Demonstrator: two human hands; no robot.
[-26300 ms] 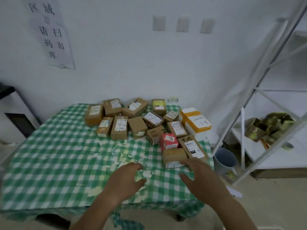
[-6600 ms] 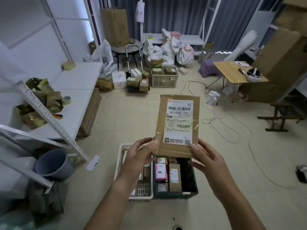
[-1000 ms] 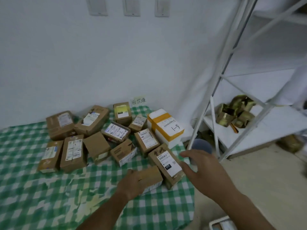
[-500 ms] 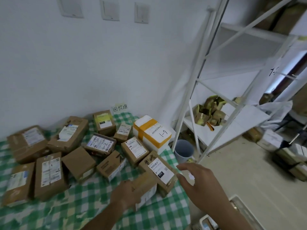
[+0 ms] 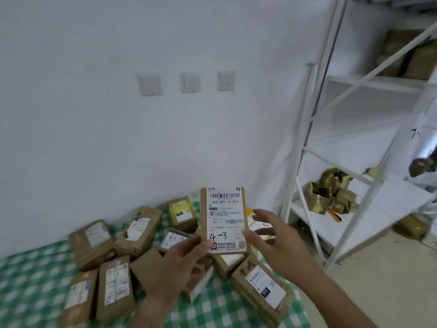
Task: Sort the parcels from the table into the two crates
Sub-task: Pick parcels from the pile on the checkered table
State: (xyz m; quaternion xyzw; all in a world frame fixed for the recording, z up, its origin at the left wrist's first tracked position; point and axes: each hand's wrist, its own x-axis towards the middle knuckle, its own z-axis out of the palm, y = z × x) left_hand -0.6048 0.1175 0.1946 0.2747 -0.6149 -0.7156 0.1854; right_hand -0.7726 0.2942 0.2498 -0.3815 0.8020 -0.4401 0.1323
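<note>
Brown cardboard fills the head view: one parcel (image 5: 223,220) is held upright above the table (image 5: 28,280), label facing the camera, marked "4-3". The left hand (image 5: 182,263) pinches its lower left corner; the right hand (image 5: 276,240) has its fingers spread and loose, the thumb at the parcel's right edge, gripping nothing firmly. About ten other parcels (image 5: 113,287) lie on the green checked cloth below. Neither crate is in sight. By my reckoning the sorting is well short of finished: this parcel awaits its crate, and the pile remains.
</note>
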